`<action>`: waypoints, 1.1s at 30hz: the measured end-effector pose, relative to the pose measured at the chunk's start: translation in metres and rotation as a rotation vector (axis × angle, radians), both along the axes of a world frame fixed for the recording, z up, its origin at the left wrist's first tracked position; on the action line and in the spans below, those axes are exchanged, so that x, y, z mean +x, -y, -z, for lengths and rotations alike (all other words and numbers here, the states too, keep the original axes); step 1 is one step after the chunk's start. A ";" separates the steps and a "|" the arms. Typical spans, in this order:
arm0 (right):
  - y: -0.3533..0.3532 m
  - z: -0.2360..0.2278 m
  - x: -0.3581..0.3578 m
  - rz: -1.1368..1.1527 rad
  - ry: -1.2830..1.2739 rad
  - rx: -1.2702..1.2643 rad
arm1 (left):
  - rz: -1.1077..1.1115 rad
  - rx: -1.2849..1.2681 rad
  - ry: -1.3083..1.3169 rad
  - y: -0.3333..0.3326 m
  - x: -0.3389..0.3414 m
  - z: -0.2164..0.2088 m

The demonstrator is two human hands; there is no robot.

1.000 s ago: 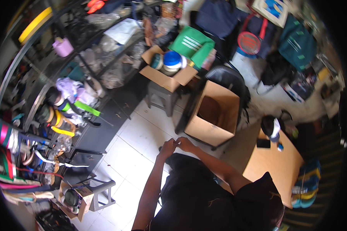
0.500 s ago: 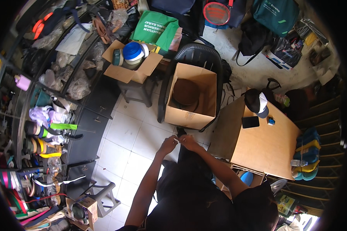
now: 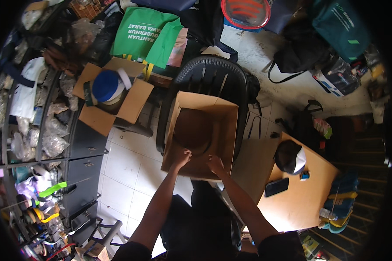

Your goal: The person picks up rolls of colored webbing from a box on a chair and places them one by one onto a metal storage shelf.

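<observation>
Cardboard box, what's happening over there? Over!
Left hand and right hand apart over box, grips unclear. Box open on black chair, round brown thing inside. Only forearms cross its near edge.

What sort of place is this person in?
Perhaps a small workshop or stockroom: shelves on the left are crammed with clear plastic bags and coloured strips, and an open cardboard box sits on a black chair.

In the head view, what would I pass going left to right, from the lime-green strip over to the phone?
Lime-green strip, open carton with a round blue item in it, left hand, right hand, black smartphone.
</observation>
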State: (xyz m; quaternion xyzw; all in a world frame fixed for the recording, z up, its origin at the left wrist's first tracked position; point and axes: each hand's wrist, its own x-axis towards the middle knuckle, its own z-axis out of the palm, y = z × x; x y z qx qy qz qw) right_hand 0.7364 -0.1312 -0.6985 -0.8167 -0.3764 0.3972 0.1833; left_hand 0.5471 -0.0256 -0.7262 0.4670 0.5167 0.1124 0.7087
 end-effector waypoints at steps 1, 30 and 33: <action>-0.014 0.015 0.011 -0.162 0.032 -0.141 | 0.102 0.173 -0.119 -0.015 -0.003 0.032; -0.112 -0.065 -0.007 0.188 0.168 0.290 | -0.924 -0.524 0.038 -0.029 0.048 0.093; -0.076 -0.128 -0.031 0.285 -0.020 0.323 | -0.880 -0.484 0.223 0.003 0.048 0.058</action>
